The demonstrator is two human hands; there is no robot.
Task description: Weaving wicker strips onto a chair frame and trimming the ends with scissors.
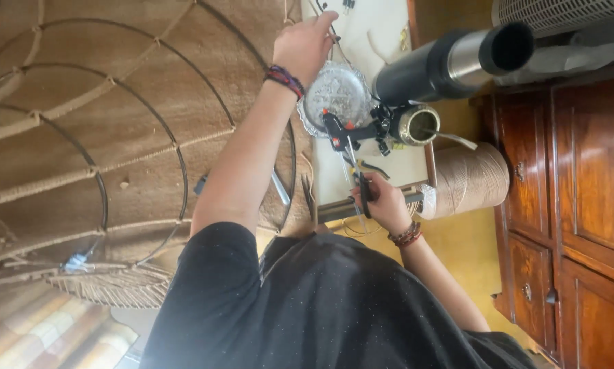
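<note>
head view: left hand [305, 44] pinches thin wire [334, 34] near the white table's [389, 34] far edge, right hand [387, 203] clamps black-handled pliers [363, 184] just beside a crinkled foil dish [335, 92]; twine spool [467, 179] crowds the near edge.

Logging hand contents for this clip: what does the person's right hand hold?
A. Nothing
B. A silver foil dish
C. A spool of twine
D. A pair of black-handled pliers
D: the right hand is closed around black-handled pliers, by the twine spool.
</note>
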